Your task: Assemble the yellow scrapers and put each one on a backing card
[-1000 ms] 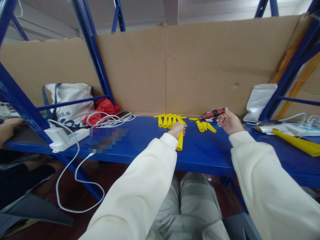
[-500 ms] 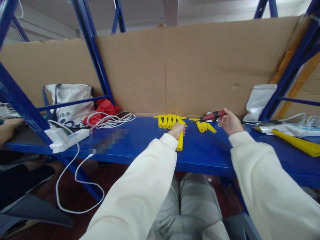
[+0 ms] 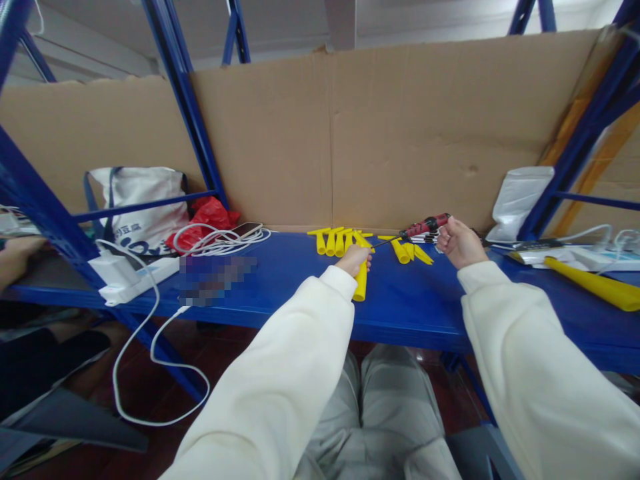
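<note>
Clasps a yellow tube (image 3: 359, 289) in left grip (image 3: 354, 261) near the front edge of the table (image 3: 290, 287), seemingly to steady it. Pinches a screwdriver (image 3: 423, 228) by its handle end in right grip (image 3: 463, 244), probably for finer control.

Bag (image 3: 150, 200) behind power strip (image 3: 163, 268) at left, cones (image 3: 331, 244) on table (image 3: 290, 293), cardboard (image 3: 430, 127) behind, pouch (image 3: 520, 200) at right rear
</note>
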Demonstrator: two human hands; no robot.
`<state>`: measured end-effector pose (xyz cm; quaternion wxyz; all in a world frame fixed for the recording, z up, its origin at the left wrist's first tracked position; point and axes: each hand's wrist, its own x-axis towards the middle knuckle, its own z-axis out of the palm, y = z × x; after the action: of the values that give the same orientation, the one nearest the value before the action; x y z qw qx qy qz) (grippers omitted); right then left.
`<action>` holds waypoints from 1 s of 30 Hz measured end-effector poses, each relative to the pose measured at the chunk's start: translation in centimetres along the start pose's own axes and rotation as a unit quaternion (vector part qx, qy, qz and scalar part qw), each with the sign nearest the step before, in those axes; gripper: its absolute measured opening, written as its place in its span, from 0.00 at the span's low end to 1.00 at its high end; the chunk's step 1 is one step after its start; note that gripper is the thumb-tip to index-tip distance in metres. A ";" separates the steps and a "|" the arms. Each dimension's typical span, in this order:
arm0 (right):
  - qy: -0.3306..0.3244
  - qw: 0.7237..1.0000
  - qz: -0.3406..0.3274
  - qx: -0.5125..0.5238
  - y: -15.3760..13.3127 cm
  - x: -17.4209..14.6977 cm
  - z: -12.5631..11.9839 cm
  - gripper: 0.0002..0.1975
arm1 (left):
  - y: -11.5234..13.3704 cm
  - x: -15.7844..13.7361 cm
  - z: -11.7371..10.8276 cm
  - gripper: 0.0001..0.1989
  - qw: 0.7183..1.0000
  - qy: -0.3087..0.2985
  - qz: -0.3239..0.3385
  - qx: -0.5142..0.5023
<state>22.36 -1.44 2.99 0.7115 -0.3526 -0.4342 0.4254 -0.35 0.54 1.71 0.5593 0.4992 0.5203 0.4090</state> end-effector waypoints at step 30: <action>0.034 0.999 -0.009 -0.002 0.3 0.5 -1.0 0.21 | 0.1 -0.1 0.4 0.08 1.000 -0.005 -0.005 0.003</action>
<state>23.30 -1.02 2.56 0.7286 -0.3644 -0.4138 0.4063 0.01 0.45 1.82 0.5630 0.5001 0.5210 0.4019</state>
